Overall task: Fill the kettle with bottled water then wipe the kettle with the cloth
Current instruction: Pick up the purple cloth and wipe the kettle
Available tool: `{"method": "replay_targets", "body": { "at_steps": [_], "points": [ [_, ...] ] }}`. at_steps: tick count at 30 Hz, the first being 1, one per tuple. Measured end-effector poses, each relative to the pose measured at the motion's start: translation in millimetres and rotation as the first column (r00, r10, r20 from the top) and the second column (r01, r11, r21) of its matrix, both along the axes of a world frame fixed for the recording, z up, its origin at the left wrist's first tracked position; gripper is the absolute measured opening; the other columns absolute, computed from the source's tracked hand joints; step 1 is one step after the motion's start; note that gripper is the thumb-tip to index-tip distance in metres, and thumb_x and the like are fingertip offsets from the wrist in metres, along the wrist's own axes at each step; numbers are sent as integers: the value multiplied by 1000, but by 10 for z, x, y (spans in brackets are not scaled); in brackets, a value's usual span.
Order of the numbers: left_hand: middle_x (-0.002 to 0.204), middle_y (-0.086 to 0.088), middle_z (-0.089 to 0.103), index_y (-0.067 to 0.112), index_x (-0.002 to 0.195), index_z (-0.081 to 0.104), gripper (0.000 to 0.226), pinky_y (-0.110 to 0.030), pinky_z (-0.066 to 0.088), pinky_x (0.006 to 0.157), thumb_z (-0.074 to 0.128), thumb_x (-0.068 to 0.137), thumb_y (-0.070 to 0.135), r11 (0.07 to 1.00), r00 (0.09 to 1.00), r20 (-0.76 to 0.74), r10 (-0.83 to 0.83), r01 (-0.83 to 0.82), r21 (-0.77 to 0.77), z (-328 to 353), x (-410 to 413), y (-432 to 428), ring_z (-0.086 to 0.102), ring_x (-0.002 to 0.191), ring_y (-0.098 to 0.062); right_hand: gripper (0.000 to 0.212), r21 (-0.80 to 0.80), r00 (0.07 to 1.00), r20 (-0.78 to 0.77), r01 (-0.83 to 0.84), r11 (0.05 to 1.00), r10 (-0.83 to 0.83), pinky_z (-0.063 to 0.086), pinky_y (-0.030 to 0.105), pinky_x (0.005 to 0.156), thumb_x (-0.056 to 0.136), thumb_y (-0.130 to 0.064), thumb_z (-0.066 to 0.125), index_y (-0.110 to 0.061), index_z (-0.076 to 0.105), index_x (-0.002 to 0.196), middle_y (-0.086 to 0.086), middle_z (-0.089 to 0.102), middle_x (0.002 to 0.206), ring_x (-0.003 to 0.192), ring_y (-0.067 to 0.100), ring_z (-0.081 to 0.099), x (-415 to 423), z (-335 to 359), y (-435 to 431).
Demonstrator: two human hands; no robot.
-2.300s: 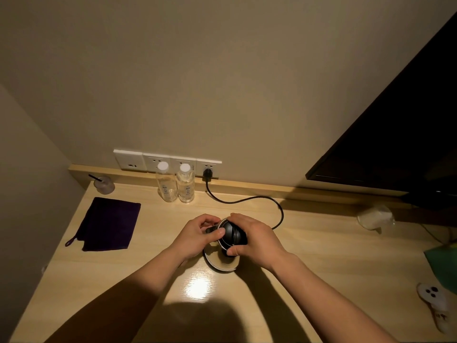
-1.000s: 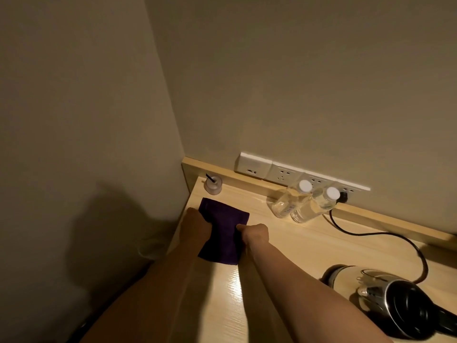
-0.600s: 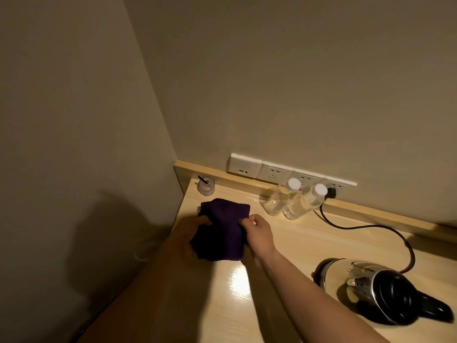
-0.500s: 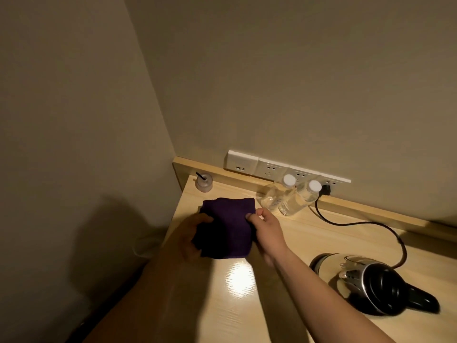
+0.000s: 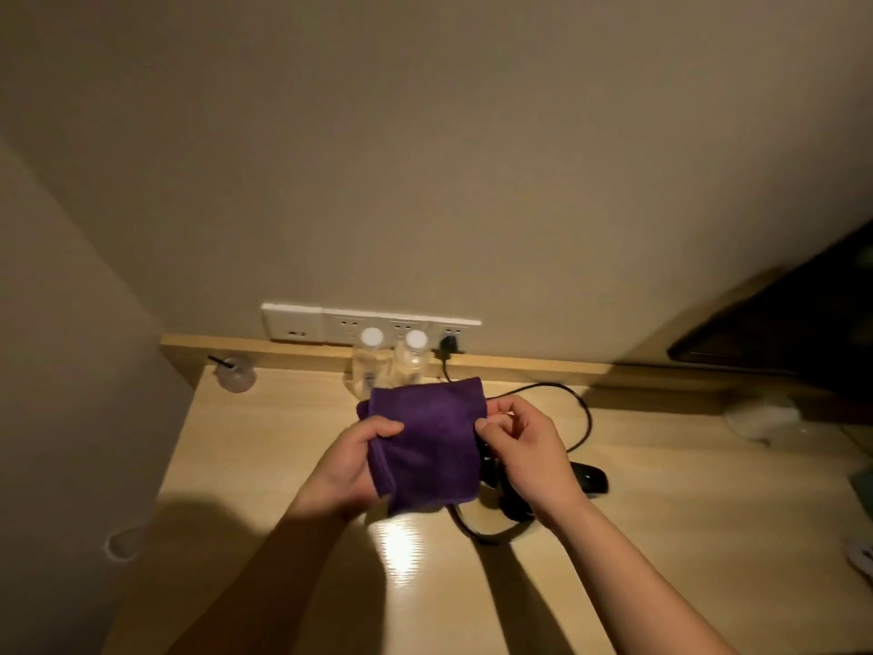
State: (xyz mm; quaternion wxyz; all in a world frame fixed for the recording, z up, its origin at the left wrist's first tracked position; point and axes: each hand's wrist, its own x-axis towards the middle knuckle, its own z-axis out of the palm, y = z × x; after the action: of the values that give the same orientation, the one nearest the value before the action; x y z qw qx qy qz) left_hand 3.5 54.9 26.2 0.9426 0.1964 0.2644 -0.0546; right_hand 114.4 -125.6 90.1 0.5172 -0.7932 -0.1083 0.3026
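A folded purple cloth (image 5: 427, 444) is held up above the wooden desk (image 5: 264, 446) at the centre of the head view. My left hand (image 5: 349, 465) grips its left edge and my right hand (image 5: 524, 451) pinches its right edge. The kettle (image 5: 588, 479) stands just behind and below the cloth and my right hand, which hide most of it; only its black handle and part of the base show. Two clear water bottles with white caps (image 5: 373, 356) (image 5: 415, 354) stand at the back wall, partly behind the cloth's top edge.
The kettle's black cord (image 5: 583, 408) loops to a plug in the white socket strip (image 5: 368, 323). A small clear cup (image 5: 235, 373) sits at the back left. A dark screen (image 5: 779, 333) hangs at the right, with a crumpled plastic item (image 5: 760, 418) under it.
Both hands lifted the cloth off the desk's left side and carried it right, in front of the kettle. The view swung right with them.
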Motion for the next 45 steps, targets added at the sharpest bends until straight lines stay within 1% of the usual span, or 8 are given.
{"method": "replay_targets", "body": {
  "at_steps": [3, 7, 15, 19, 26, 30, 36, 45],
  "points": [
    [110, -24, 72, 0, 126, 60, 53, -45, 62, 80, 65, 73, -2, 999, 998, 64, -20, 17, 51, 139, 333, 26, 74, 96, -36, 20, -231, 931, 360, 34, 972, 53, 52, 20, 91, 101, -19, 64, -26, 70, 120, -13, 73, 111, 103, -1, 66, -11, -102, -411],
    [117, -26, 70, -4, 124, 62, 42, -41, 64, 81, 64, 82, -4, 953, 994, 48, -96, 77, 294, 229, 792, 126, 76, 94, -32, 34, -437, 777, 582, 48, 898, 241, 43, 26, 108, 101, -21, 62, -20, 66, 134, -4, 68, 134, 125, 14, 60, -55, -331, -779],
    [114, -16, 76, 6, 114, 70, 32, -38, 54, 98, 71, 89, 27, 638, 771, -183, -610, 615, 463, -204, 1381, -470, 74, 99, -25, 44, -464, 645, 721, 177, 868, 254, 53, 39, 107, 99, -23, 46, -11, 65, 138, 6, 66, 142, 129, 23, 64, -192, -782, -752],
    [89, -10, 77, 7, 99, 73, 23, -32, 56, 76, 60, 97, 26, 482, 640, -247, -728, 733, 480, -315, 1696, -679, 72, 76, -21, 60, -399, 729, 665, 164, 902, 161, 47, 39, 114, 91, -9, 72, -17, 54, 148, -2, 57, 152, 141, 14, 52, -234, -815, -741],
    [93, -12, 73, 9, 102, 71, 34, -34, 54, 79, 68, 86, 39, 88, 301, -354, -886, 856, 510, -290, 2090, -896, 69, 77, -24, 54, -153, 823, 555, 244, 958, -122, 50, 46, 110, 96, -16, 66, -41, 52, 142, -18, 55, 147, 137, 9, 54, -193, -965, -794],
    [96, -13, 73, 11, 98, 72, 36, -42, 50, 92, 65, 84, 44, 139, 369, -295, -881, 800, 584, -331, 1957, -840, 67, 88, -29, 43, -271, 716, 696, 181, 946, 62, 48, 45, 112, 103, -25, 51, -24, 57, 146, -7, 58, 149, 141, 13, 51, -186, -951, -864],
    [100, -16, 74, 11, 102, 73, 35, -42, 51, 95, 63, 87, 42, 434, 644, -150, -750, 651, 623, -437, 1622, -735, 67, 92, -31, 44, -315, 704, 700, 157, 936, 118, 37, 34, 116, 108, -33, 39, -22, 54, 148, -5, 58, 149, 140, 12, 47, -191, -905, -874],
    [102, -18, 77, 6, 102, 79, 34, -45, 47, 103, 61, 90, 32, 885, 981, -41, -191, 190, 426, -727, 872, -883, 71, 94, -28, 49, -379, 637, 734, 97, 920, 235, 44, 45, 109, 107, -34, 31, -18, 55, 147, 1, 60, 147, 135, 19, 50, -151, -891, -900]
  ]
}}
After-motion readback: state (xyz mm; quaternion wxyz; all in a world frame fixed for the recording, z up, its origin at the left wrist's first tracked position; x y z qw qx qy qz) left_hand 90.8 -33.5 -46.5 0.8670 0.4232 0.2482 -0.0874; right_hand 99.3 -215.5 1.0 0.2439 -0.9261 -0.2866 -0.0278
